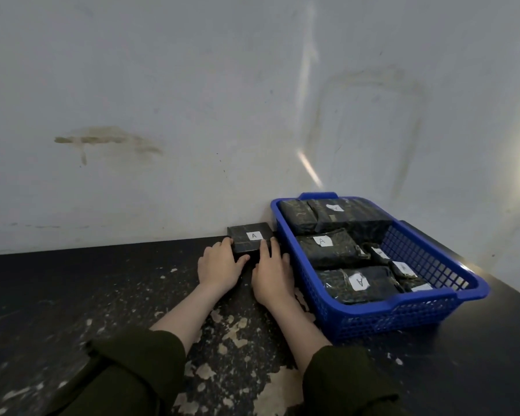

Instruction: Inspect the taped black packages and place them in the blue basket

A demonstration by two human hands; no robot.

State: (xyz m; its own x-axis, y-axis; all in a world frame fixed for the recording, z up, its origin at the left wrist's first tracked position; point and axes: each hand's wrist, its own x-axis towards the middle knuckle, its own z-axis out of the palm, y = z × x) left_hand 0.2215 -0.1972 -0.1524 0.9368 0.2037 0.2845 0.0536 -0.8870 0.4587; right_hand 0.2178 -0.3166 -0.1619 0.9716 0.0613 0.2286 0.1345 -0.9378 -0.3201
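A taped black package (246, 232) with a white "A" label lies on the dark table against the wall, just left of the blue basket (418, 307). My left hand (219, 265) grips the package's left near edge. My right hand (270, 274) grips its right near edge, fingers lying over the top. The basket holds several taped black packages (327, 250), most with white "A" labels facing up.
The black table (72, 295) has a worn, flaking top in front of me. A stained pale wall (192, 115) rises right behind the package and the basket. The basket stands at an angle on the right half of the table.
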